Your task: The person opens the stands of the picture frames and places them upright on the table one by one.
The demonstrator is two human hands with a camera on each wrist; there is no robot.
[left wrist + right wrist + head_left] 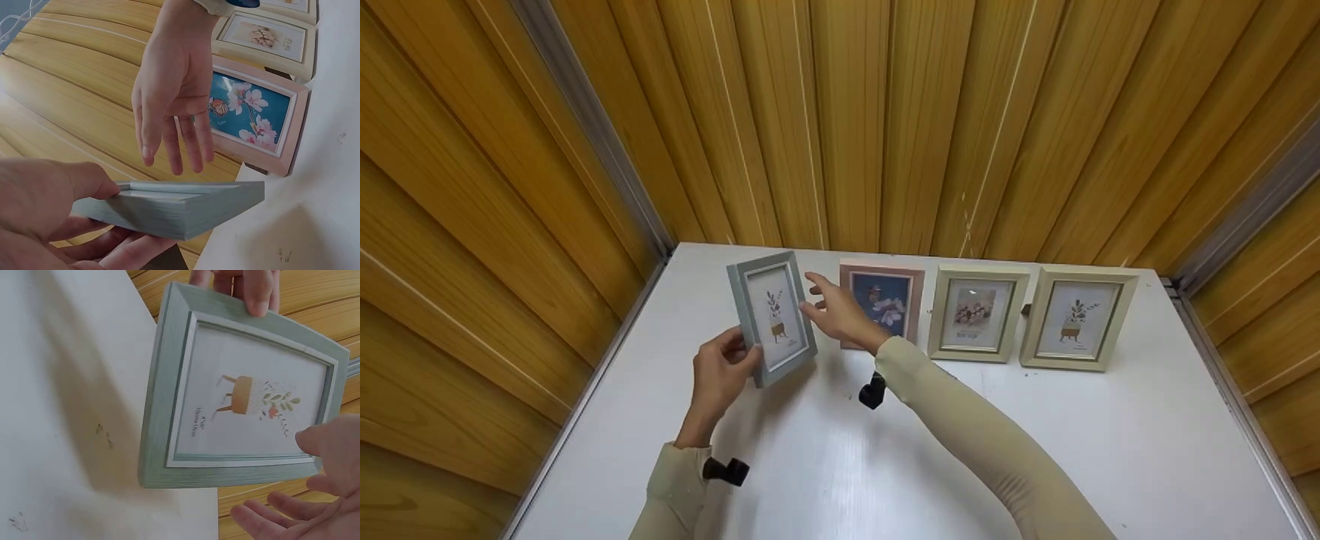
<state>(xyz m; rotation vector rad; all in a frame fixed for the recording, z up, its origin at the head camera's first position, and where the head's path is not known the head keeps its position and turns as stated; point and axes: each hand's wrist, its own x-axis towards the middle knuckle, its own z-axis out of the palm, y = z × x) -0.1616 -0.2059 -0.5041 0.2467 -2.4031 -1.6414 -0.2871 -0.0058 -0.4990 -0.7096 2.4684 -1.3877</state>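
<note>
My left hand grips a grey-green picture frame by its left edge, thumb in front and fingers behind. Raised off the white table, the frame leans slightly and shows a print of a plant in a legged pot. At its right edge is my right hand, fingers extended and spread. In the right wrist view that thumb overlaps the frame's front; whether it touches cannot be told. The left wrist view shows the right hand beyond the frame, its fingers uncurled.
On the white table, a pink frame with blossoms stands just right of my right hand. Farther right stand a cream frame with a flower picture and another cream frame with a potted plant. Wood-panelled walls enclose the back and sides.
</note>
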